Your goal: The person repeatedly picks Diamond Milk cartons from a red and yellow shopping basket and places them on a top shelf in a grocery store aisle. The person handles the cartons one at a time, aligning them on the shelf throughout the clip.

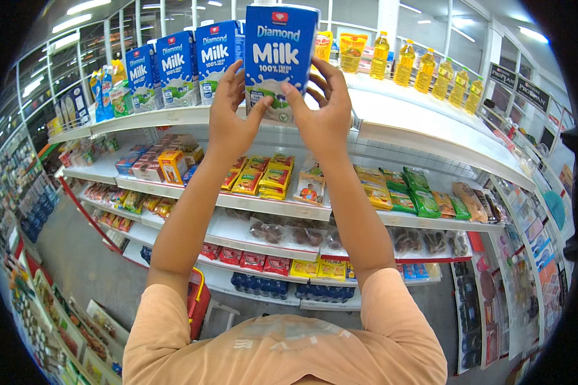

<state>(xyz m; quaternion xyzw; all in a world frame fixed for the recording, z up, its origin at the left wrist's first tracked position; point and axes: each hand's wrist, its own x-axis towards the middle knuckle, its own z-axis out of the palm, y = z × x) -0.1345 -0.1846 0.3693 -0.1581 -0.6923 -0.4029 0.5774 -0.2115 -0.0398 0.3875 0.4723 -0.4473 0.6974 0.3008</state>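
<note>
A blue and white Diamond milk carton [280, 53] stands upright between my two hands at the front edge of the top shelf. My right hand [320, 103] grips its right side, thumb across the lower front. On the left side is my left hand [236, 103], its thumb near the carton's lower front; whether its fingers press on the carton is hard to tell. Matching milk cartons [175, 70] form a row to the left. Both forearms reach up in front of the lower shelves.
Oil bottles [405, 62] and a yellow pouch [353, 52] stand on the top shelf [395, 113] at right. Lower shelves hold yellow packets [275, 175], green packets [420, 190] and boxes [172, 166]. A red basket [198, 301] with a yellow handle is beside me, lower left.
</note>
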